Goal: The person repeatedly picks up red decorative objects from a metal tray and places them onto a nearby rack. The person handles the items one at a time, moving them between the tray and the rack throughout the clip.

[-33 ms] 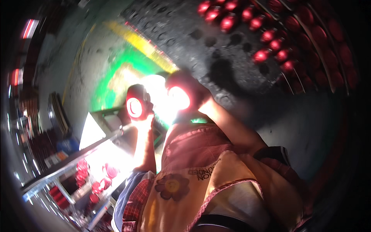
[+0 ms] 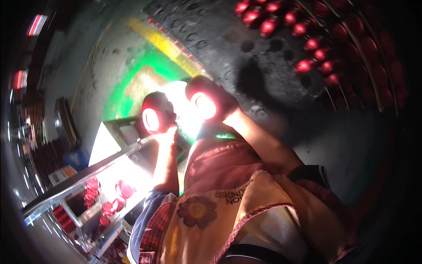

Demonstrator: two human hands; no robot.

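Left piece: a dark-red, round, hollow cup point(image 2: 157, 102) is hanging over the floor, its glowing mouth facing near, its long axis running away from the body.
Right piece: a matching dark-red cup point(image 2: 200, 85) is pointing likewise.
Fingers: left hand point(image 2: 170, 125) and right hand point(image 2: 229, 107) are each gripping one; glare is hiding how tightly.
Floor: grey concrete point(image 2: 92, 72) is showing green and yellow paint.
Far right: glossy red bulbs point(image 2: 269, 26) are resting on a black dimpled slab point(image 2: 206, 26).
Near left: a silver metal rail point(image 2: 88, 174) is slanting past red round pieces point(image 2: 125, 189).

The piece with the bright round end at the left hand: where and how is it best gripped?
Probably around the outside of the piece, with the left hand from the far side: its round end faces the wearer; glare hides detail.
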